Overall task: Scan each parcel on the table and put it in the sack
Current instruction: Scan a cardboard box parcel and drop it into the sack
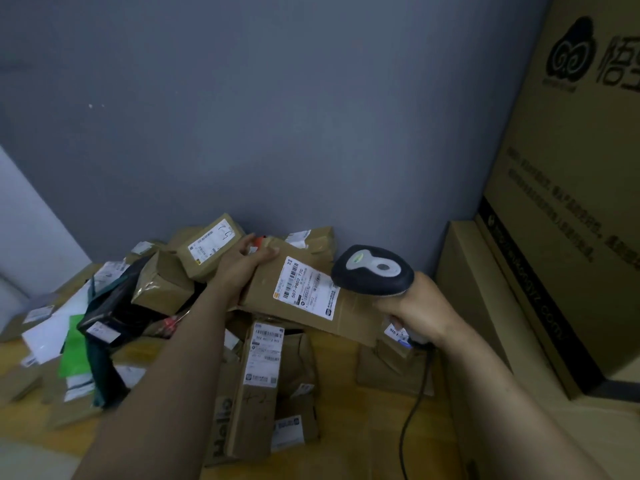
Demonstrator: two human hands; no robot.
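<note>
Holding one brown cardboard parcel (277, 306) above the pile, my left hand (239, 268) clamps its far left end, thumb laid on the top face and fingers curled round the edge. The parcel sits tilted, with one white shipping label (306, 292) facing up; its barcodes are visible, and its small print is too fine to read. My right hand (420, 308) is closed round the handle of one barcode scanner (375, 271), whose dark head with a grey top plate hangs at the right end of the label; I cannot tell whether head and parcel touch. One black cable (412, 417) runs from the handle down across the wooden table (346, 427). Below and to the left of the held parcel lies the remaining heap of parcels (162, 285): more than ten, exact count not readable because they overlap. Within it I can separate one carton with handwritten marks on its label (211, 247), one long narrow carton (258, 386) lying lengthwise toward me, one green mailer (74, 351), one white mailer (59, 327) and one dark bag (110, 306). Two small cartons (394, 362) rest under my right wrist. Two large printed cardboard boxes (571, 168) stand at the right, against the grey wall (277, 116).
</note>
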